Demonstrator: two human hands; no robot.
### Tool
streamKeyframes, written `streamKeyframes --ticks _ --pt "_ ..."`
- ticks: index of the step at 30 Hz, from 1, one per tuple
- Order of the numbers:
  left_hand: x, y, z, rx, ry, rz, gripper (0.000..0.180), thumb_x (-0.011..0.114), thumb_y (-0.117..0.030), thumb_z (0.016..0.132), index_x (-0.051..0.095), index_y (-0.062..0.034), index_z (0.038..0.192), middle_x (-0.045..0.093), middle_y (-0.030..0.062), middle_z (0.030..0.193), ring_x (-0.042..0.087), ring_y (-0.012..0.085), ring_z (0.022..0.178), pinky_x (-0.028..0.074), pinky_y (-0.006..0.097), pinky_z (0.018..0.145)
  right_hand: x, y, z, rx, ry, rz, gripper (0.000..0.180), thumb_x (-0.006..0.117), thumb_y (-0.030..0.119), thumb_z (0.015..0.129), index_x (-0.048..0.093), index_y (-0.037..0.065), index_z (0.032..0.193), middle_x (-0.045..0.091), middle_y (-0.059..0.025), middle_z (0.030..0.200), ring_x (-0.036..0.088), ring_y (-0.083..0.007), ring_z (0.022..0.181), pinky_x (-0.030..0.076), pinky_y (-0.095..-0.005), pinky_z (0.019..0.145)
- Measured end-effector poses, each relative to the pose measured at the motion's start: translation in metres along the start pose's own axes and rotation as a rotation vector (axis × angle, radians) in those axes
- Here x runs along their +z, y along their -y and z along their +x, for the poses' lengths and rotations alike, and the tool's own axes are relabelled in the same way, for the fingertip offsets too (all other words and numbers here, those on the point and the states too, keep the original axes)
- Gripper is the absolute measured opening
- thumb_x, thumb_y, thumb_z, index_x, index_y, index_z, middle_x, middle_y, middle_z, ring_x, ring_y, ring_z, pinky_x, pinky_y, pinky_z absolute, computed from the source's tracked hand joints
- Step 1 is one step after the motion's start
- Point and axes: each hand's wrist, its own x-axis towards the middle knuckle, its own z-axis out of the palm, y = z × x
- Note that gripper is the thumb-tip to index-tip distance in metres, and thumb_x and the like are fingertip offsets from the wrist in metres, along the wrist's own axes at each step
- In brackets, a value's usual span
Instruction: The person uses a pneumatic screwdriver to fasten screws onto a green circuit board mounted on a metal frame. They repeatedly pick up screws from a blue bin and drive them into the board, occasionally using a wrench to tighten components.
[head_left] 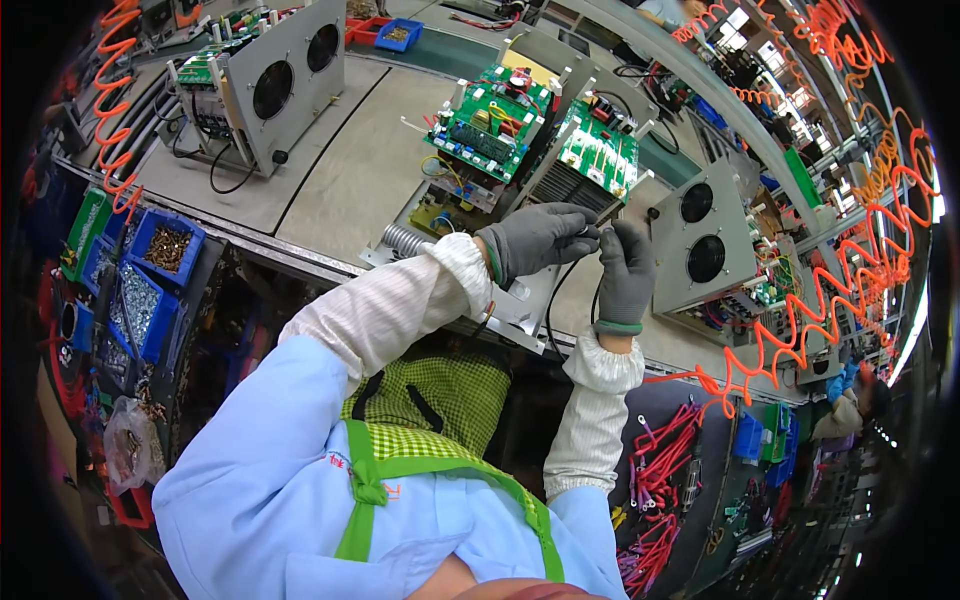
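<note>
Both my hands wear grey gloves and meet fingertip to fingertip at the front of an opened metal unit. My left hand [535,243] reaches in from the left, its fingers pinched together. My right hand [627,280] points upward with thumb and fingers pressed together. Whatever small thing sits between the fingertips is too small to make out. A black cable [551,315] hangs just below the hands. Beyond them, the unit carries two green circuit boards, the left board [490,125] and the right board [602,152], with a dark finned heat sink [563,188] under the right one.
Similar units with round fans stand at the left [262,95] and right [705,235]. Blue bins of brass screws [168,248] and silver fasteners [140,310] hang at the bench's left. Red cables [665,460] lie at lower right. Orange coiled hoses [800,340] dangle on the right.
</note>
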Motion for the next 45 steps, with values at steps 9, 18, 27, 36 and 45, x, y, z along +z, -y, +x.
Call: streamKeyframes --ticks 9,18,27,36,45 --pt "0.000 -0.004 0.001 0.027 -0.059 0.134 0.016 0.054 -0.021 0.095 0.057 -0.0065 0.099 0.059 0.0000 0.082 0.056 0.0040 0.067 0.046 0.015 0.054 0.008 0.000 0.007 0.036 0.033 0.079 0.018 0.060 0.013 0.089 0.059 -0.001 0.100 0.060 -0.0031 0.085 0.051 -0.0070 0.072 0.042 -0.0212 0.063" --pt "-0.020 0.010 0.012 0.320 0.063 0.376 0.010 0.054 -0.015 0.094 0.057 -0.0080 0.099 0.057 -0.0004 0.083 0.055 0.0042 0.068 0.042 0.014 0.047 0.013 -0.003 0.012 0.077 0.083 0.087 0.017 0.061 0.013 0.088 0.058 0.000 0.097 0.058 -0.0025 0.082 0.051 -0.0076 0.072 0.042 -0.0217 0.064" --pt "0.011 -0.003 -0.006 0.011 -0.188 0.184 0.018 0.056 -0.017 0.092 0.061 -0.0050 0.105 0.059 -0.0014 0.078 0.051 0.0011 0.063 0.038 0.012 0.045 0.012 -0.005 0.014 0.058 0.044 0.009 0.018 0.062 0.014 0.087 0.059 -0.001 0.096 0.059 -0.0034 0.083 0.053 -0.0095 0.074 0.044 -0.0231 0.067" --pt "0.013 -0.001 -0.003 -0.023 -0.142 0.295 0.026 0.060 -0.023 0.091 0.062 -0.0045 0.109 0.061 -0.0013 0.087 0.053 0.0002 0.066 0.036 0.012 0.046 0.010 -0.039 0.010 0.031 -0.056 -0.065 0.016 0.061 0.011 0.084 0.061 -0.002 0.094 0.062 -0.0089 0.088 0.059 -0.0156 0.079 0.048 -0.0292 0.071" --pt "-0.001 -0.008 0.016 -0.003 -0.185 0.277 0.017 0.055 -0.020 0.094 0.059 -0.0039 0.098 0.057 -0.0021 0.079 0.051 0.0022 0.062 0.038 0.013 0.045 -0.014 -0.029 -0.084 0.030 -0.031 -0.266 0.026 0.057 0.019 0.089 0.062 0.000 0.106 0.064 -0.0143 0.096 0.061 -0.0221 0.088 0.048 -0.0315 0.079"
